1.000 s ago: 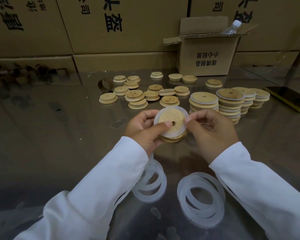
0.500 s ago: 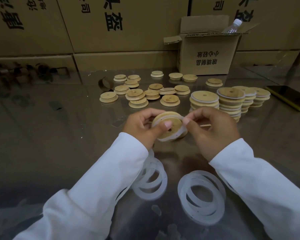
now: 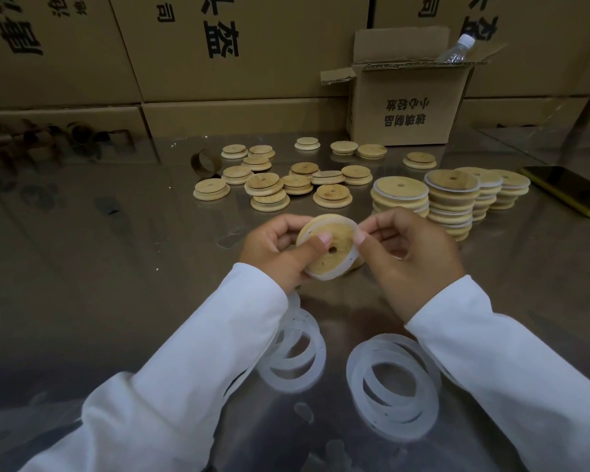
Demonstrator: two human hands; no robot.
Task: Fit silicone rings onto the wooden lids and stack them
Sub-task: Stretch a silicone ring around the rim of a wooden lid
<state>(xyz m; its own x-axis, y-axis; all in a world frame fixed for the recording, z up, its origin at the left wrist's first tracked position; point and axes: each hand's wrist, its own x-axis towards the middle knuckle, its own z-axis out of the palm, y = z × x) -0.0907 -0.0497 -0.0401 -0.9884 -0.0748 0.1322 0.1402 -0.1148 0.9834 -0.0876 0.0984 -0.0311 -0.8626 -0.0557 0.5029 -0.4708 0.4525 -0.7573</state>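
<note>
Both hands pinch one wooden lid (image 3: 331, 247) above the near table: left hand (image 3: 273, 248) thumb on its face, right hand (image 3: 406, 253) fingertips at its silicone ring (image 3: 349, 264). Lid looks light and rigid; ring soft, stretchy, best worked around the rim.

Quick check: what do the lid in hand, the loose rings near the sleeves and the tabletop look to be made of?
Lid: pale unfinished-looking wood, grain visible, centre hole. Loose rings: translucent milky white, thin and matte, probably silicone. Tabletop: glossy, mirrors the cartons; likely polished metal or glass, cannot tell which.
</note>
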